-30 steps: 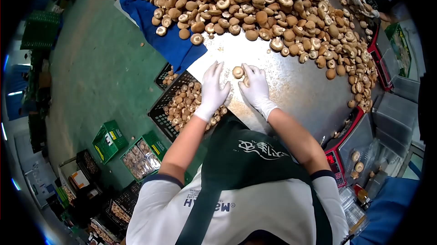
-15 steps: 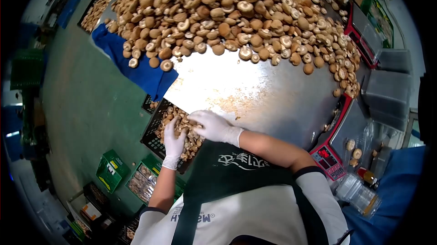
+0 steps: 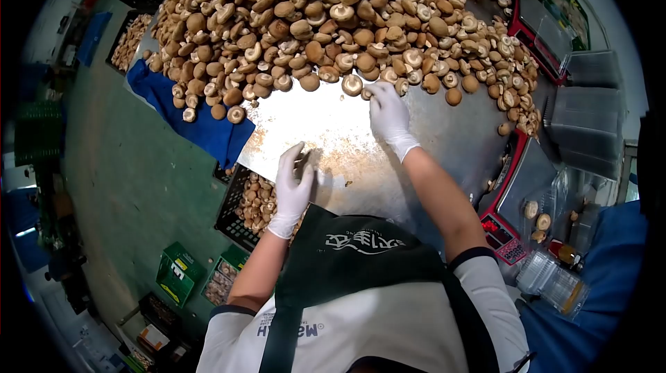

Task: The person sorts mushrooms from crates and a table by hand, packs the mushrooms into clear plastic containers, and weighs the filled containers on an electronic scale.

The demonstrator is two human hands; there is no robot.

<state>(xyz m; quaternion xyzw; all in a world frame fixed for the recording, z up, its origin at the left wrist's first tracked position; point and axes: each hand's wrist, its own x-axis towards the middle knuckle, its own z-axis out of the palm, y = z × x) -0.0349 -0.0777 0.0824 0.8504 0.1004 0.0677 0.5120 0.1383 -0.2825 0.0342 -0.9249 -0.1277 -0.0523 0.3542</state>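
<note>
My left grip (image 3: 295, 189): open, fingers loosely curved, by near edge of surface (image 3: 444, 141), beside black crate (image 3: 236, 236) of mushrooms. My right grip (image 3: 390, 115): fingertips at small mushroom (image 3: 366, 93), lower edge of mushroom pile (image 3: 298, 26); cannot tell whether closed on it. Dark green apron (image 3: 347, 272): large white characters, inverted, reading uncertain. White shirt (image 3: 378, 317): blue lettering partly behind apron strap, not legible in full. Red-framed scale (image 3: 512, 247): lit display, digits too small.

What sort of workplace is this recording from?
Probably a mushroom sorting or packing room: a heap of what look like shiitake mushrooms covers much of a metal table, with a red-framed digital scale and clear plastic containers close by.
</note>
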